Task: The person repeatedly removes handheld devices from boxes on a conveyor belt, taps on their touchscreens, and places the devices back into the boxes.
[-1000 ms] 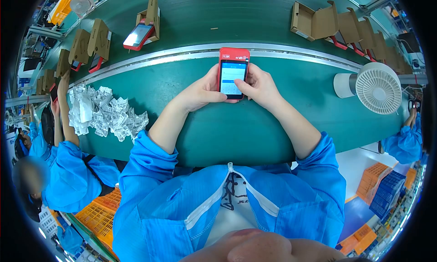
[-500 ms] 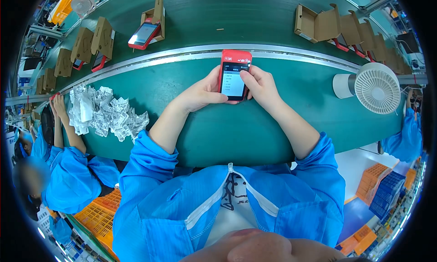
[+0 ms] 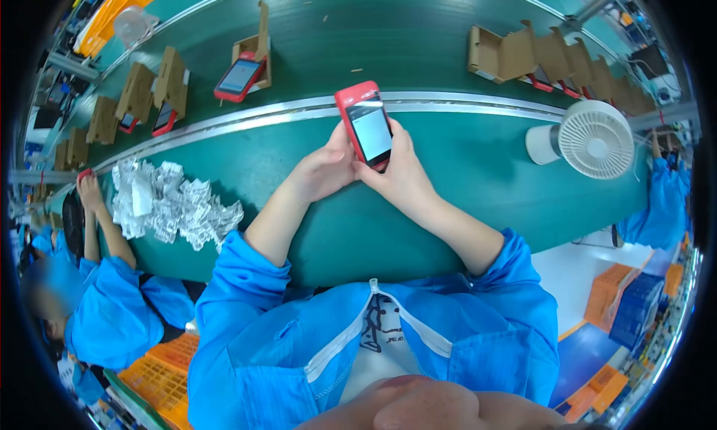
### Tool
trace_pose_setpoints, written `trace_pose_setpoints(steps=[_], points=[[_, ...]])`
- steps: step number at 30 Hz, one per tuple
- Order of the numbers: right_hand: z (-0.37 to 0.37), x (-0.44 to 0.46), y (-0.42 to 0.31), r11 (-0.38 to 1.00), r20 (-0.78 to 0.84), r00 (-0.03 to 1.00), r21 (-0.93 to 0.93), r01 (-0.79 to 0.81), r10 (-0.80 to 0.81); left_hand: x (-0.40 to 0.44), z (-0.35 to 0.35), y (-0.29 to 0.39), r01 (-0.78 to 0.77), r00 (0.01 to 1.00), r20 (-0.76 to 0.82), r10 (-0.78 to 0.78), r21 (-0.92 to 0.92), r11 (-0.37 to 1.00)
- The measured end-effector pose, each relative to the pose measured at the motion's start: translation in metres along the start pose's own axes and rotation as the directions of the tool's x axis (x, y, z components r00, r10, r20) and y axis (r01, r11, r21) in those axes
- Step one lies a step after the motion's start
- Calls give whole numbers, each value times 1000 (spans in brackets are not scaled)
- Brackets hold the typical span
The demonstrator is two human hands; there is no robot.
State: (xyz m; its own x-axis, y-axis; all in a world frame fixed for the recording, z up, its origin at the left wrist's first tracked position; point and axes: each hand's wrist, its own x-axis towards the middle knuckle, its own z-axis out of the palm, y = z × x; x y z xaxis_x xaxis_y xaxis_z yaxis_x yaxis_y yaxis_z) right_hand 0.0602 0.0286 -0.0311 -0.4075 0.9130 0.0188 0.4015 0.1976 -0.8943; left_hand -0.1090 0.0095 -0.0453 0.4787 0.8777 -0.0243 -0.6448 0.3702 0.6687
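A red handheld payment terminal with a lit, pale screen is held above the green bench, tilted with its top to the left. My right hand grips its lower right side, thumb at the bottom edge and fingers along the right edge. At the lower left side, my left hand is closed against it; its thumb is off the screen and its other fingertips are partly hidden behind the terminal. To the left of my arms lies a heap of crumpled, printed white slips.
Across the metal rail, an open cardboard box has a red terminal leaning on it. Several more boxes stand at both sides. A white fan sits on the right. A co-worker in blue is at left.
The terminal has tilted with its top going left. My right thumb has moved from the screen down to its lower edge, and my left thumb has come off the front. The view has shifted slightly.
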Motion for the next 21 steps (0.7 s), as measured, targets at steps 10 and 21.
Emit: trace_pose_setpoints(steps=[10, 21], points=[[-128, 65, 75, 970, -535, 815, 35, -242, 223, -3, 1, 5, 196, 978, 41, -206, 180, 964], [-185, 125, 121, 882, -496, 843, -277, -382, 209, -3, -4, 3, 193, 979, 33, -202, 173, 966]])
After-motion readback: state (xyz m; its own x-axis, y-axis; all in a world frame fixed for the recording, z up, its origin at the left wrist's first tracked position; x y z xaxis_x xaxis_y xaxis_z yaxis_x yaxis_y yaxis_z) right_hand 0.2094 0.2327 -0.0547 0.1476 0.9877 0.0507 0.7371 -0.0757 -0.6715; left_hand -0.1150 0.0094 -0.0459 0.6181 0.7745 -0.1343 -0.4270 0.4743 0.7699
